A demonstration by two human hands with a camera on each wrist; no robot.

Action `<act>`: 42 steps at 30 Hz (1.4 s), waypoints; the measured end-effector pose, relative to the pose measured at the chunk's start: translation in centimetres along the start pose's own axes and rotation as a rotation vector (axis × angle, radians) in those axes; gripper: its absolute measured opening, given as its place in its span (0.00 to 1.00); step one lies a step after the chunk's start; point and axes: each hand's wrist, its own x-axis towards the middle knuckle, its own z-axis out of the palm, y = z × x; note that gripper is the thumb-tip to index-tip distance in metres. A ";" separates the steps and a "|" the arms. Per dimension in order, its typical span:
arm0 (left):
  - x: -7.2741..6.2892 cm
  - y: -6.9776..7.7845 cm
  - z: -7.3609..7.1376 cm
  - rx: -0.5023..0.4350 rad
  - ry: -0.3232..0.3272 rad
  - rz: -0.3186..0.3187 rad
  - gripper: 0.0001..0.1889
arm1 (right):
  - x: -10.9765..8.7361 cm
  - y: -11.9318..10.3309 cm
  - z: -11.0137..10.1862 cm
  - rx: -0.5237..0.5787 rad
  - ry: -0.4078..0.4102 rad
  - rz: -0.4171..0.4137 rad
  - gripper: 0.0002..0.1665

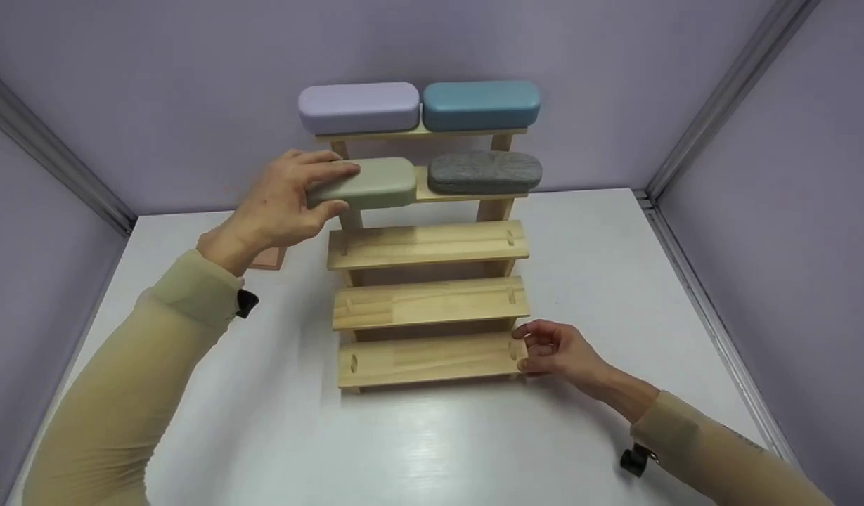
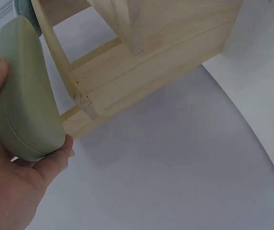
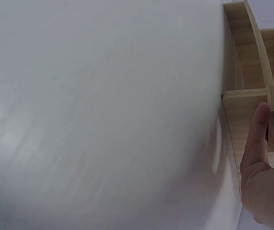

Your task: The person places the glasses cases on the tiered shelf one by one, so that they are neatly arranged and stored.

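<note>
A pale green glasses case (image 1: pixel 375 181) is at the left of the second tier from the top of a stepped wooden rack (image 1: pixel 432 358). My left hand (image 1: pixel 280 197) grips its left end, fingers over the top and thumb along the front. The left wrist view shows the green case (image 2: pixel 27 91) between thumb and fingers, close beside the shelf's end. At the lowest tier, my right hand (image 1: pixel 562 355) pinches the right end of the board. A grey glasses case (image 1: pixel 484 172) sits right of the green one.
On the top tier stand a lilac glasses case (image 1: pixel 359 107) and a teal glasses case (image 1: pixel 482 105). A flat pinkish-brown piece (image 1: pixel 268 258) lies on the white table (image 1: pixel 417 450), partly behind my left wrist. Walls (image 1: pixel 579 77) enclose the table at the back and sides.
</note>
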 end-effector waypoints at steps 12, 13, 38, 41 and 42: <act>1.2 -0.8 1.5 -0.047 0.022 -0.009 0.28 | -0.1 0.0 0.0 0.001 -0.006 0.007 0.35; 1.2 -0.9 1.6 -0.051 0.025 -0.007 0.28 | -0.1 0.0 0.0 0.001 -0.005 0.008 0.35; 1.6 -1.2 2.6 -0.002 0.072 0.045 0.26 | 0.0 0.2 0.0 0.012 -0.004 0.024 0.34; 1.6 -1.2 2.6 0.001 0.073 0.045 0.27 | 0.0 0.2 0.0 0.009 -0.003 0.022 0.34; 1.6 -1.2 2.6 0.001 0.072 0.044 0.27 | 0.0 0.2 0.0 0.010 -0.003 0.021 0.34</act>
